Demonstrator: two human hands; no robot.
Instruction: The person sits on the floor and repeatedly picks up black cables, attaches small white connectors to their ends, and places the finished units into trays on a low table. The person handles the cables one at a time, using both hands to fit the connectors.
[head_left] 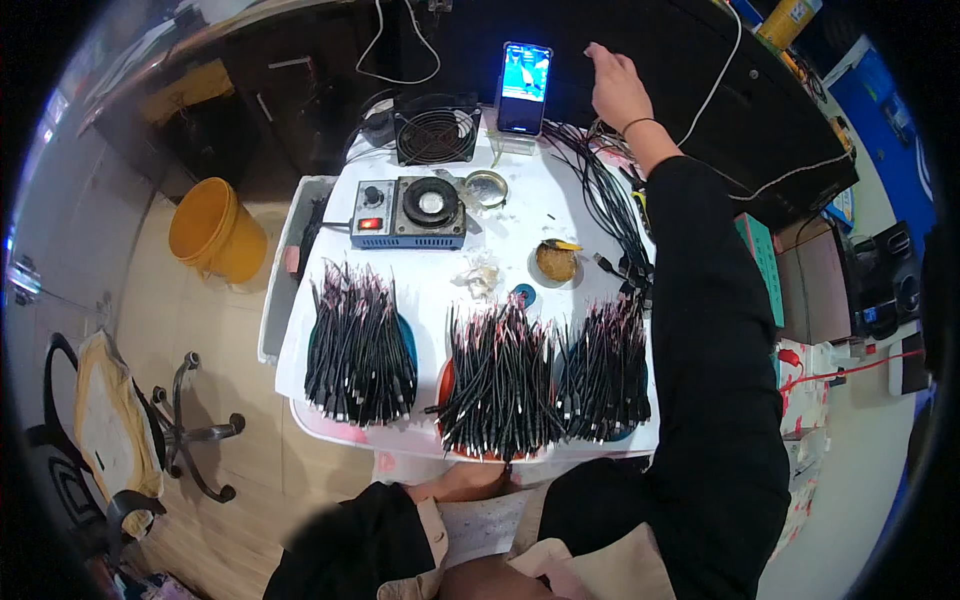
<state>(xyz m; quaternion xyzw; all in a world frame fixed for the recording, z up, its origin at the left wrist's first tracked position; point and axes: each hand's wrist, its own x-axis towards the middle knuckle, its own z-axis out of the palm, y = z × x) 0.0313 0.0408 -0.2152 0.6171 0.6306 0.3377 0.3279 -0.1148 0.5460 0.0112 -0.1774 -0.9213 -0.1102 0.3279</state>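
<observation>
My right hand (620, 88) is stretched far forward, fingers extended and holding nothing, just right of a lit phone (524, 92) on a clear stand. Low at the table's front edge, my left hand (468, 483) is beside the ends of the middle bundle of black cables (500, 385); its fingers are mostly hidden. A second cable bundle (360, 350) lies to the left and a third (606, 375) to the right, each with reddish wire ends pointing away from me. Behind them stand a blue solder pot (375, 240) with a dial and a lit red switch, and a round tin of amber paste (556, 262).
A black fan (437, 134) stands at the back beside the phone. Loose black cables (600, 190) run down the table's right side. A small round lid (487, 188) and crumpled tissue (478, 278) lie mid-table. An orange bucket (222, 230) and a wheeled chair (120, 420) are at left.
</observation>
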